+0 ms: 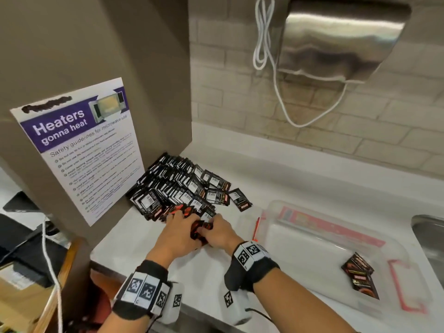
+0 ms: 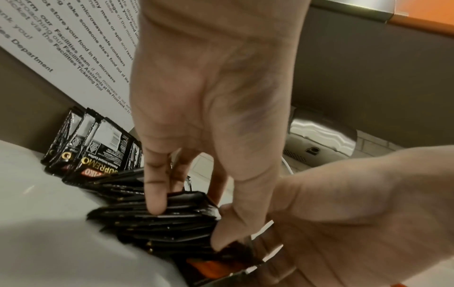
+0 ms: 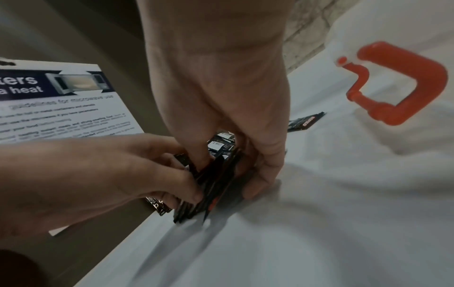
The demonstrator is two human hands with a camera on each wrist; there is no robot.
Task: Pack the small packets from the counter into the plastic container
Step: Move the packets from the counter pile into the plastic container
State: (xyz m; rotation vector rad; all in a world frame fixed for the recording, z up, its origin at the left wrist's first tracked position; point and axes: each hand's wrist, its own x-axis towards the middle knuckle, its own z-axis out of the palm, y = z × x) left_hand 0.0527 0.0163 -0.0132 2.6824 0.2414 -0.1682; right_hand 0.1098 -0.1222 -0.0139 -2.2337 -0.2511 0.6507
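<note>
A big pile of small black coffee packets [image 1: 177, 186] lies on the white counter [image 1: 134, 236] against the brown panel. At its near edge my left hand [image 1: 176, 233] and right hand [image 1: 219, 233] squeeze a bundle of packets [image 1: 200, 230] between them. In the left wrist view my fingers [image 2: 154, 194] press into the stack of packets [image 2: 157, 223]. The right wrist view has my thumb and fingers [image 3: 260, 174] curled round the bundle [image 3: 211, 190], the left hand [image 3: 147, 170] gripping from the other side. The clear plastic container [image 1: 283, 239] stands to the right with a few packets [image 1: 359, 275] inside.
A microwave safety poster [image 1: 84, 145] hangs on the brown panel left of the pile. A steel hand dryer [image 1: 336, 39] with a white cord is on the brick wall. The container has red latches [image 1: 403, 284]. A sink edge [image 1: 427, 227] shows at far right.
</note>
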